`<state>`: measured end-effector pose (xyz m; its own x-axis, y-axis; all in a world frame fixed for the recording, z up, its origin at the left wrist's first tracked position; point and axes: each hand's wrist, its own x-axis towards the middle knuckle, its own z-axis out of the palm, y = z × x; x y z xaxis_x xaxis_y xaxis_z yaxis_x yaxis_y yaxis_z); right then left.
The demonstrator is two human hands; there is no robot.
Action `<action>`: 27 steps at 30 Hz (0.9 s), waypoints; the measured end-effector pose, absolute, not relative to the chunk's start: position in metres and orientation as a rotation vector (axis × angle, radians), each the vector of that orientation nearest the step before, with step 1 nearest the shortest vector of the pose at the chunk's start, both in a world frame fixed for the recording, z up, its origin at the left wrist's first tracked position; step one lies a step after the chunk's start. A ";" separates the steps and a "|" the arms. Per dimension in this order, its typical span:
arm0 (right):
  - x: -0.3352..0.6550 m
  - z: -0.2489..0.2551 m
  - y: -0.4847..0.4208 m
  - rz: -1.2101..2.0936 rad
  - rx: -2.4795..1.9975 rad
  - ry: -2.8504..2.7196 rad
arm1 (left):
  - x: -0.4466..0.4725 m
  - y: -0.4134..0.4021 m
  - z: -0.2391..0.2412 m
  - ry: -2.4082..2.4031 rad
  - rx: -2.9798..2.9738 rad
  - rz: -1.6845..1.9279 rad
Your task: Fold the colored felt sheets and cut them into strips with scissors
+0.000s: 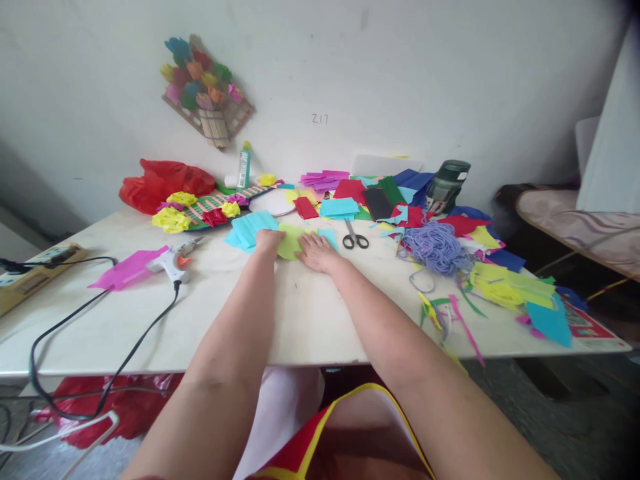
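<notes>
A yellow-green piece of crepe paper point(289, 244) lies on the table between my hands. My left hand point(269, 239) is closed at its left edge, thumb toward the paper, with most of the fingers hidden. Flat on the right part of the same paper rests my right hand point(317, 253), fingers stretched out. Light blue crepe paper point(251, 229) lies just beyond and left of my left hand, and another bit of blue paper point(328, 238) shows behind my right hand. Black-handled scissors point(355, 239) lie to the right of that hand.
At left are a glue gun point(173, 264) with its cord, a pink paper sheet point(131, 269) and a power strip point(40, 277). A paper-flower craft point(215, 210) lies behind. On the right sit purple yarn point(437, 247), several paper scraps and a dark bottle point(447, 187).
</notes>
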<state>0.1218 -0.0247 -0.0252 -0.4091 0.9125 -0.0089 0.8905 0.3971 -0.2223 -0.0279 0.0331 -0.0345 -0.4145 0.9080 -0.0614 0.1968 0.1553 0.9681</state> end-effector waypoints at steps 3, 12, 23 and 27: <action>0.121 -0.025 -0.024 0.315 -1.653 -2.528 | -0.026 0.023 -0.027 1.664 1.008 1.358; 0.121 -0.023 -0.025 0.329 -1.670 -2.546 | -0.025 0.012 -0.018 1.473 0.965 1.461; 0.121 -0.025 -0.024 0.320 -1.663 -2.542 | -0.019 0.014 -0.012 1.546 1.057 1.270; 0.122 -0.024 -0.025 0.327 -1.656 -2.546 | -0.019 0.016 -0.014 1.608 1.080 1.276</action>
<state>0.1216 -0.0253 -0.0241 -0.4093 0.9114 -0.0435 0.8928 0.3903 -0.2250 -0.0189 0.0157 -0.0135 -0.3167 0.9454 -0.0775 0.1395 0.1272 0.9820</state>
